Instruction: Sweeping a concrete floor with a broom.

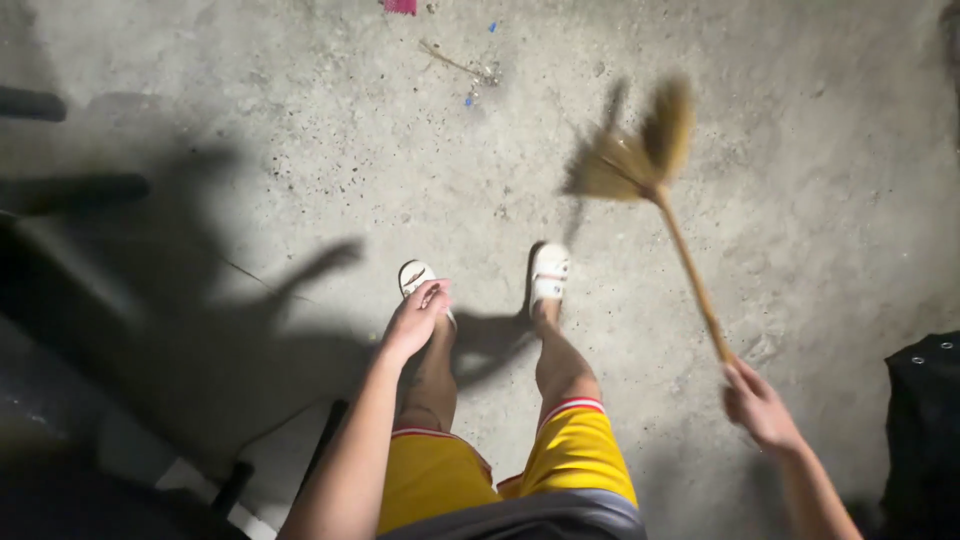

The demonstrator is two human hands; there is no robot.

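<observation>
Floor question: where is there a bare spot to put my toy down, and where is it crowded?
Bare concrete floor lies between the dark furniture and the straw broom, ahead of the white slippers. Another bare patch sits between the broom's stick and the black bag. It is crowded around the feet, the left hand, the right hand, and near the debris ahead.

Tan straw broom (pixel 640 150), yellow shorts (pixel 575 455) w/ red-white trim.

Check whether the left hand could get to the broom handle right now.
Probably yes: the left hand hangs empty, and only open air lies between it and the broom handle, gripped at its end by the right hand.
</observation>
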